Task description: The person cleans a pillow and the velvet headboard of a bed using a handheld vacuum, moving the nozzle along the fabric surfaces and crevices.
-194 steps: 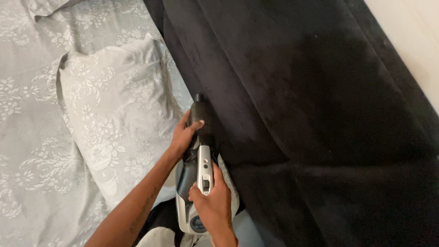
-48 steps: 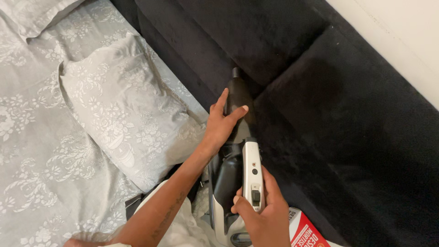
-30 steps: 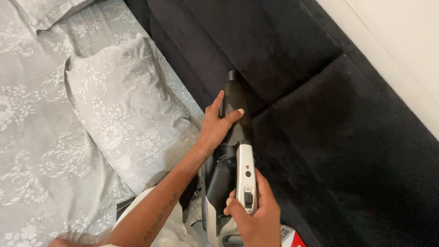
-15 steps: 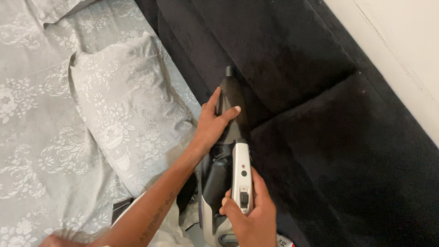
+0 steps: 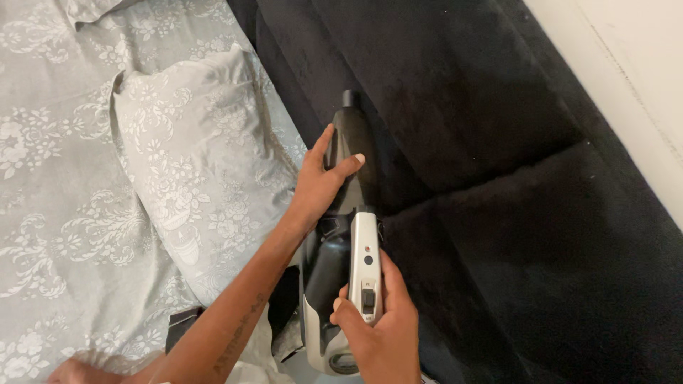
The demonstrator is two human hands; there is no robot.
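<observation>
Far left, a grey floral bedspread (image 5: 50, 213) is spread out, with a matching pillow (image 5: 192, 156) lying on it right against the black velvet headboard (image 5: 462, 107). Next over, the left hand (image 5: 316, 181) is laid on the dark nozzle of a handheld vacuum (image 5: 348, 235), fingers wrapped loosely round the barrel to steer it. The nozzle tip is pressed into the seam where the padded panels meet, just past the pillow's edge. The right hand (image 5: 377, 327) is closed around the silver handle, thumb resting by the slide switch. So the crevice pass looks to be in hand here. Next move would probably call for the tip being kept tight in the seam and drawn steadily along it.
</observation>
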